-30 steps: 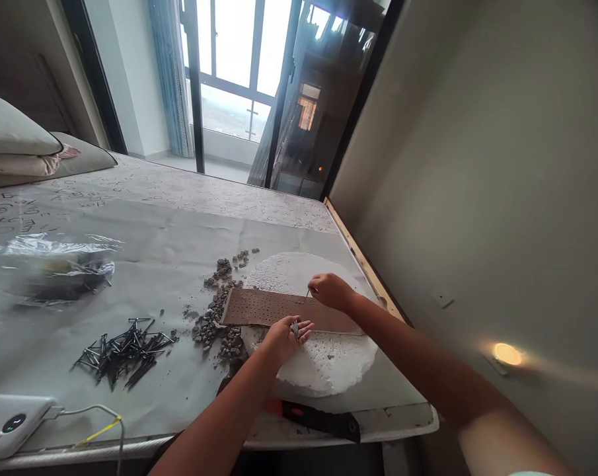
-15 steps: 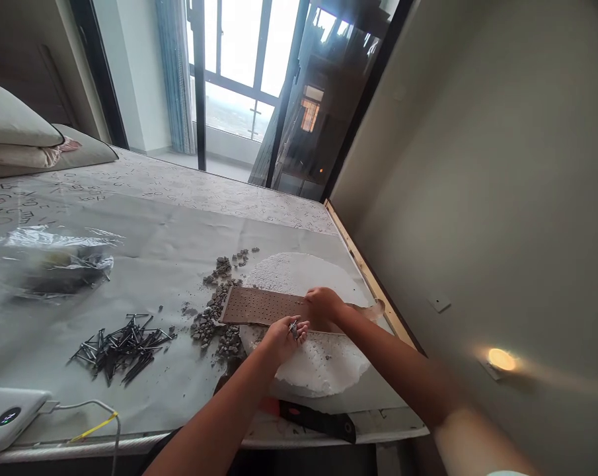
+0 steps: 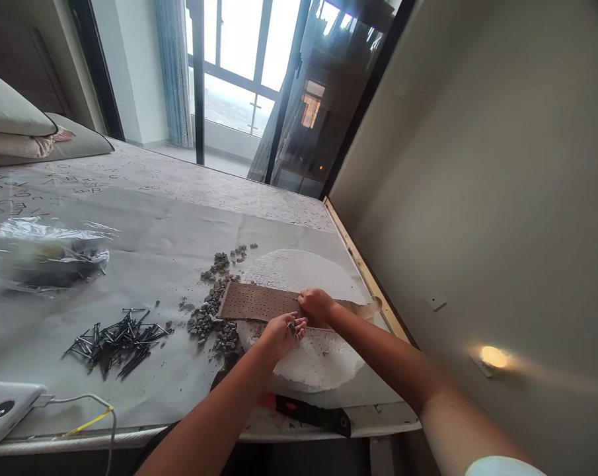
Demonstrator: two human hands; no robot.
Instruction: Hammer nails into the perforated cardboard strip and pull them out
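From my head camera, the writing I can make out is black letters and signs scattered over the pale mattress (image 3: pixel 145 173), too small and slanted to read as words; one white power bank (image 3: pixel 11 404) near the edge shows pale marks on its dark oval display, also too small to read. One white cable (image 3: pixel 88 396) runs from it, with one yellow tie (image 3: pixel 89 423). My left hand (image 3: pixel 281 336) is palm up and half curled, holding several metal nails (image 3: pixel 292 328), too bunched to count. My right hand (image 3: pixel 316 305) is knuckles up over one brown perforated strip (image 3: pixel 261 301), its fingers bent down and their tips hidden, so I cannot tell whether they pinch anything. The strip lies across one round white foam slab (image 3: pixel 323 360), its left end reaching over grey gravel (image 3: pixel 207 320), in more pieces than I can count. Left of the gravel is one tangled pile of dark nails (image 3: pixel 117 345), dozens by the look of it, and beyond that one clear plastic bag (image 3: pixel 51 258) with dark contents. One black-and-red handle (image 3: pixel 318 415) lies on the near edge, and one grey sheet (image 3: pixel 180 231) is spread underneath.
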